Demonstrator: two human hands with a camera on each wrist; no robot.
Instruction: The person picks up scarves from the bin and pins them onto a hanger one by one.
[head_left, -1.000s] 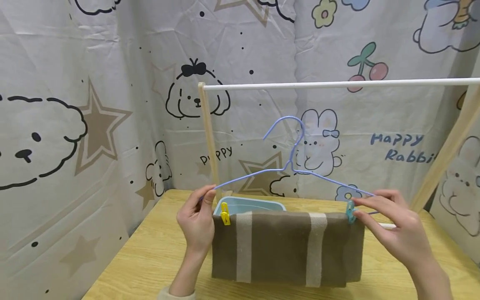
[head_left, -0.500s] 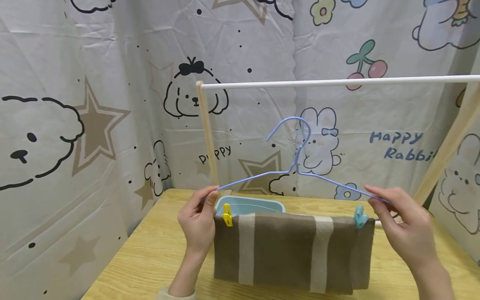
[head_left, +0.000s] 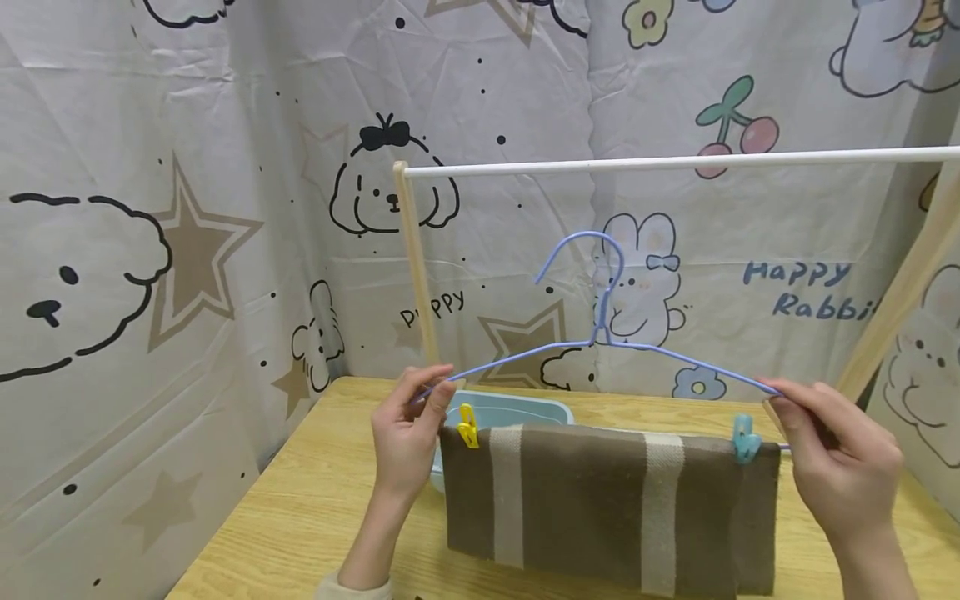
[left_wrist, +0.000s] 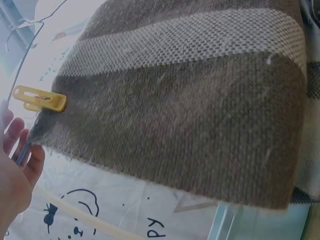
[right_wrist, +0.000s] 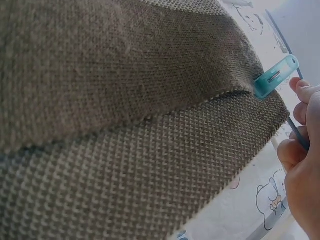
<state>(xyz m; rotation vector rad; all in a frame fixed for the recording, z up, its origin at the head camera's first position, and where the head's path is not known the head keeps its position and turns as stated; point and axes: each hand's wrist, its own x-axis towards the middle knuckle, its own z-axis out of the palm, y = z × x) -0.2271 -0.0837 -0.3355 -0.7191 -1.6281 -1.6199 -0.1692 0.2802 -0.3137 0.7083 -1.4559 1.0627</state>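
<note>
My left hand (head_left: 408, 433) grips the left end of a thin blue-purple wire hanger (head_left: 510, 358), and my right hand (head_left: 843, 454) pinches its right end. Over the hanger's bottom bar hangs a folded brown cloth (head_left: 585, 508) with pale stripes, woven like a scarf or towel. A yellow clothespin (head_left: 468, 427) clips the cloth's top edge near my left hand; a teal clothespin (head_left: 745, 439) does so near my right. Both pins show close up in the wrist views, the yellow pin (left_wrist: 42, 99) beside my left fingers and the teal pin (right_wrist: 276, 76) beside my right. The hanger's hook points up.
Behind the hanger stands a rack with a white top rod (head_left: 675, 161) and wooden posts (head_left: 416, 267). A light blue plastic basin (head_left: 517, 407) sits on the wooden table (head_left: 300, 500), partly hidden by the cloth. A printed curtain (head_left: 247, 125) surrounds the table.
My right hand has let go of the teal clothespin and moved right to hold the hanger's end. Hanger, cloth and both hands have shifted right, the cloth's right side a little lower.
</note>
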